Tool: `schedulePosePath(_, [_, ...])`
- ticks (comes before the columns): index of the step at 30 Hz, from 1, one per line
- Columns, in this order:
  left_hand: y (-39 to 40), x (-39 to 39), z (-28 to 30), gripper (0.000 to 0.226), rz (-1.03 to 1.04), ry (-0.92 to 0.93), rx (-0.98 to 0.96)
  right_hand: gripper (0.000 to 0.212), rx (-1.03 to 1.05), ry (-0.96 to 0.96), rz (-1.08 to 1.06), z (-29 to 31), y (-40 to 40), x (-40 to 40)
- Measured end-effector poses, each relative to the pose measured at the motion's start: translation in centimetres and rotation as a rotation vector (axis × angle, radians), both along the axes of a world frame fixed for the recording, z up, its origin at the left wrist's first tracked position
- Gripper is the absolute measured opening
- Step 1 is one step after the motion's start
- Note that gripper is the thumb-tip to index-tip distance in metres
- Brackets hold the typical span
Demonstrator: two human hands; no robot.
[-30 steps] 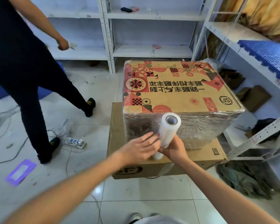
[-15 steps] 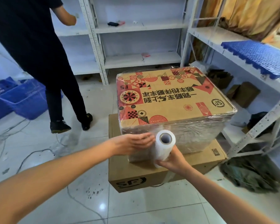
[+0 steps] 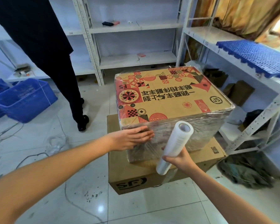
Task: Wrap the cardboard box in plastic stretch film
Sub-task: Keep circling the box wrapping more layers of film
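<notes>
A printed cardboard box with red and black patterns stands on a flatter brown carton. Clear stretch film covers its sides, and its top looks bare. My left hand lies flat, fingers together, against the film on the near side of the box by its left corner. My right hand grips a white roll of stretch film, held tilted in front of the box, with film running from the roll to the box side.
A person in dark clothes stands at the left rear. Blue crates sit on the floor at left. White metal shelving lines the back and right, with a blue grid panel on it. Cables and a dark cloth heap lie on the tiled floor.
My left hand has left the roll and moved left to press flat on the film at the box's corner. The roll has tilted. The other person has stepped closer at left.
</notes>
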State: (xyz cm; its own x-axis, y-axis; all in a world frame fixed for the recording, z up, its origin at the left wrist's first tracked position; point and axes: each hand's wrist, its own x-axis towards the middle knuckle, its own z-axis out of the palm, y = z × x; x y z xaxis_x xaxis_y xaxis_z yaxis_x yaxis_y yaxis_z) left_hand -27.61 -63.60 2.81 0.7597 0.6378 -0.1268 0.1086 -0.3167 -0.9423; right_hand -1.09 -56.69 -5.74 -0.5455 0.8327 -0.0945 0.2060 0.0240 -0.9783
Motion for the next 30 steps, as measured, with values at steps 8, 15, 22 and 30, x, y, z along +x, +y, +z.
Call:
schedulePosePath(8, [0.4, -0.5, 0.1, 0.060, 0.018, 0.009, 0.037, 0.065, 0.073, -0.102, 0.141, 0.7, 0.6, 1.1])
schedulePosePath(15, [0.5, 0.8, -1.6, 0.067, 0.031, 0.020, 0.099, 0.065, 0.134, -0.195, 0.010, 1.0, 1.4, 1.5])
schedulePosePath(22, [1.0, 0.7, -1.8, 0.059, -0.051, -0.021, 0.091, 0.094, 0.257, -0.434, -0.263, 0.5, 1.8, 2.0])
schedulePosePath(30, [2.0, 4.8, -4.0, 0.062, -0.104, 0.201, -0.134, 0.095, 0.261, -0.432, -0.316, 0.0, 1.7, 1.2])
